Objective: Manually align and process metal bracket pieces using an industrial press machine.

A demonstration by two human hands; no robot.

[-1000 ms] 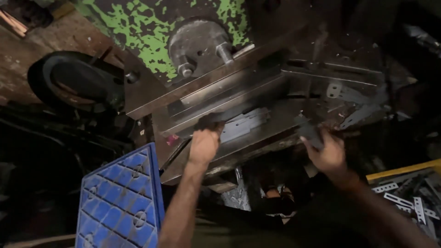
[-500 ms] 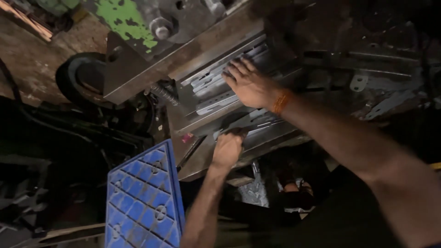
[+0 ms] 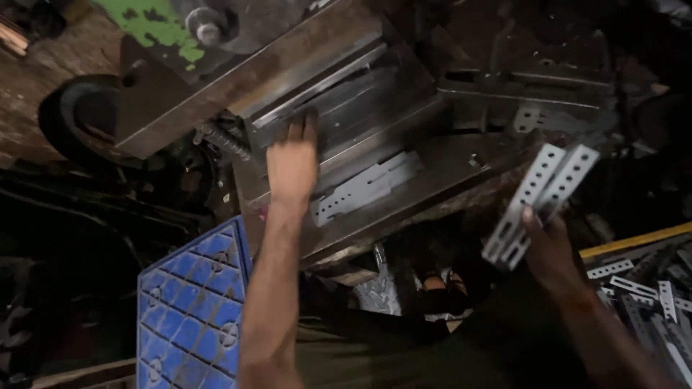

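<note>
Under the green-painted body of the press (image 3: 155, 25), a heavy block of dark, oily steel, the die block (image 3: 339, 130), is stepped into long flat ledges that run aslant across the view. The left hand (image 3: 292, 162) lies flat on one of these ledges, palm down, fingers (image 3: 303, 128) stretched out and together, pressing on the metal and gripping nothing. Just beside its wrist, on the lower ledge, lies a flat punched strip (image 3: 366, 189) of pale grey sheet metal with slots and a notched edge.

Off to the right and well apart from the block, the right hand (image 3: 551, 248) holds up two perforated brackets (image 3: 542, 202), long channel-shaped pieces of dull galvanised steel with rows of round holes, side by side and tilted. Its fingers are closed around their lower ends.

Lower right, a heap of finished brackets (image 3: 649, 302) of the same grey perforated kind lies jumbled, with a yellow bar (image 3: 634, 241) along its upper edge. Lower left stands a blue plastic crate (image 3: 191, 313), its wall moulded in a diamond lattice. Behind it, at upper left, is a black rubber tyre (image 3: 76, 122), smooth and round, against a rough brick-coloured floor (image 3: 32, 79).
</note>
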